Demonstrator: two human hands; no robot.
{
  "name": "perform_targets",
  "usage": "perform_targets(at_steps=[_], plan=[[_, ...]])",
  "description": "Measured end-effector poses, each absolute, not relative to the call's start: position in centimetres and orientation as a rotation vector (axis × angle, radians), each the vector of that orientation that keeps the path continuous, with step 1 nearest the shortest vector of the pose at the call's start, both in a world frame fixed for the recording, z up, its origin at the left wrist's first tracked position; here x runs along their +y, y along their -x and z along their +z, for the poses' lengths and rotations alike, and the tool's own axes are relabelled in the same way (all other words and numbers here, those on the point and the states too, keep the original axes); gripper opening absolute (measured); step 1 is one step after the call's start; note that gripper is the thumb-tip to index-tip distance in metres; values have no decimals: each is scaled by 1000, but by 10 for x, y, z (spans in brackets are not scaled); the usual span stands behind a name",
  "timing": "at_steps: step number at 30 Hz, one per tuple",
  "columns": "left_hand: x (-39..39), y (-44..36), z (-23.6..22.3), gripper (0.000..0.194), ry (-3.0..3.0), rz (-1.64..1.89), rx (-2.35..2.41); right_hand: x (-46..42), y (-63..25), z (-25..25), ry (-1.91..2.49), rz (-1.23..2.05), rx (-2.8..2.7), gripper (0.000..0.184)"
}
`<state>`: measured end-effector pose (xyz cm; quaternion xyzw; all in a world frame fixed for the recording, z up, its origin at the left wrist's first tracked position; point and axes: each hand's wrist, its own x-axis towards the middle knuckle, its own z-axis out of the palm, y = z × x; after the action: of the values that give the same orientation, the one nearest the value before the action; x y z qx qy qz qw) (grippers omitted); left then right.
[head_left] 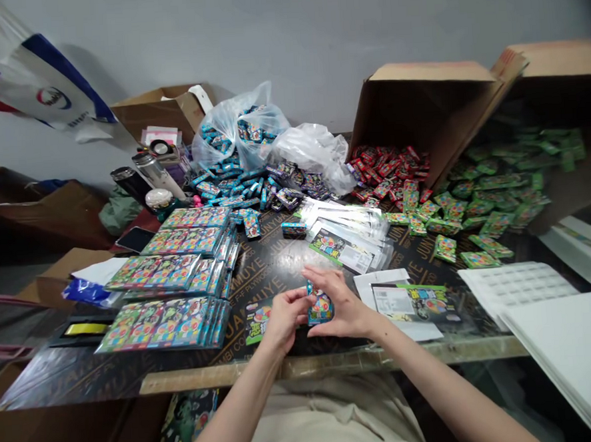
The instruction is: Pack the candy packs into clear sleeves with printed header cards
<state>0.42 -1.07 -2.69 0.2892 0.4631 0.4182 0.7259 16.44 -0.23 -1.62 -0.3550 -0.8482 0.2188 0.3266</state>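
Between my two hands is a small blue printed box [321,307], held near the table's front edge. My left hand [284,319] pinches its left side with thumb and fingertips. My right hand [345,305] curves around its top and right side, thumb below and fingers above. Partly hidden beneath my left hand lies a black and green printed card [258,320]. To the right, another printed card [420,300] rests on white paper [425,331]. Beyond my hands, a fan of clear plastic sleeves [348,221] holds a similar card.
Stacks of filled packs [161,322] stand at left. Behind are heaps of blue boxes [233,185], purple boxes [297,177], red boxes [390,168] and green boxes [494,199]. Cardboard cartons [419,107] lie on their sides at back right. White sheets [569,357] overhang the right edge.
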Motion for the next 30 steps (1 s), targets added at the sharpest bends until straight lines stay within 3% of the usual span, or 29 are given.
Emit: perform_targets(at_steps=[7, 10, 13, 16, 22, 26, 30], plan=[[-1, 3, -26, 45, -1113, 819, 1130, -7, -187, -28, 1110, 578, -2032, 82], [5, 16, -37, 73, -1754, 778, 1281, -3, -203, -39, 1276, 447, -2024, 81], [6, 29, -50, 101, -2242, 492, 1308, -2, -216, -51, 1378, 365, -2102, 82], [2, 35, -56, 102, -2372, 381, 1322, -5, -219, -59, 1391, 385, -2178, 84], [-3, 35, -47, 99, -2349, 490, 1232, -3, -212, -59, 1195, 700, -2225, 98], [0, 37, -41, 99, -2286, 538, 1278, -5, -205, -55, 1216, 593, -2180, 109], [8, 39, -42, 102, -2224, 595, 1333, -10, -194, -49, 1173, 605, -2115, 84]])
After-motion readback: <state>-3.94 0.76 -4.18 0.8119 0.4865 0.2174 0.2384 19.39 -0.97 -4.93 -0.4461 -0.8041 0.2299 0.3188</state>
